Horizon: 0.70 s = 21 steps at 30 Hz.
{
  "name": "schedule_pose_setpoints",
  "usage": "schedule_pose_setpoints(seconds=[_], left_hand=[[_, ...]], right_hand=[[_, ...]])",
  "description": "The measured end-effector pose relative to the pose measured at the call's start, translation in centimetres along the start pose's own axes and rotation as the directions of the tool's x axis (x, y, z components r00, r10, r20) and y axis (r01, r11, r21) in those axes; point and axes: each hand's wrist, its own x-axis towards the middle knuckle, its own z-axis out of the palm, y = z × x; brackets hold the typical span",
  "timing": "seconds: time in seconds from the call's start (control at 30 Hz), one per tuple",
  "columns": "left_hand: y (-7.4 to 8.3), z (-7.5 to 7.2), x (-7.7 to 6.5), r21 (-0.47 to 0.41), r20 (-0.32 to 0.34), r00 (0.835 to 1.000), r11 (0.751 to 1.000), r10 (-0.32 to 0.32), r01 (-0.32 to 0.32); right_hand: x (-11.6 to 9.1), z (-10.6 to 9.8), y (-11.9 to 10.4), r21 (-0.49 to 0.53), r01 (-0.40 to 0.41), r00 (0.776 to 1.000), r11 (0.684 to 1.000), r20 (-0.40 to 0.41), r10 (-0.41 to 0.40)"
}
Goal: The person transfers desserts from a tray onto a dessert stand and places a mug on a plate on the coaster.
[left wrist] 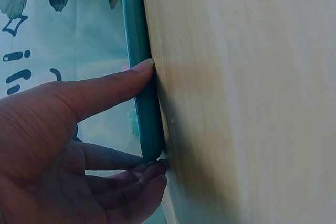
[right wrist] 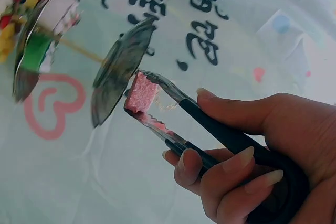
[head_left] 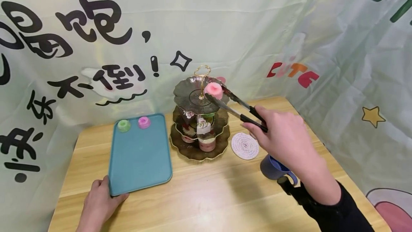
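Note:
In my right hand point(head_left: 286, 135) I grip black-handled tongs point(head_left: 246, 118), thumb on one arm and curled fingers round the other. Their tips pinch a pink round cake-like piece point(head_left: 214, 90), close over the top tier of a three-tier stand point(head_left: 186, 97). The right wrist view shows the pink piece point(right wrist: 142, 93) between the tong tips, at the tier's edge. My left hand point(head_left: 99, 201) holds the near left corner of a blue tray point(head_left: 140, 160), thumb along its front side and fingers round the corner. A green ring-shaped piece point(head_left: 123, 125) and a purple one point(head_left: 144, 122) lie at the tray's far end.
Small cakes, including a layered one point(head_left: 207, 144), stand on the lower tiers. Right of the stand lies a round woven coaster point(head_left: 244, 146); a blue mug point(head_left: 271, 167) stands below my right forearm. A printed cloth point(head_left: 225, 28) hangs behind the wooden table point(head_left: 199, 203).

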Motion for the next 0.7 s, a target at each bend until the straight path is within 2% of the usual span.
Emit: schedule_pose_setpoints(seconds=[0.2, 0.53, 0.7], left_hand=[[0.2, -0.3, 0.0, -0.002, -0.006, 1.0, 1.0, -0.005, 0.005], [0.1, -0.3, 0.0, -0.004, 0.012, 1.0, 1.0, -0.024, 0.024], [-0.1, -0.1, 0.1, -0.009, 0.004, 1.0, 1.0, -0.019, 0.019]], right_hand=[[1.5, 0.1, 0.7, -0.048, -0.011, 1.0, 0.999, 0.0, 0.011], [4.3, 1.1, 0.5, -0.113, -0.027, 0.993, 0.993, 0.108, 0.039], [5.4, 1.6, 0.3, -0.122, -0.04, 0.989, 0.992, 0.136, 0.057]])
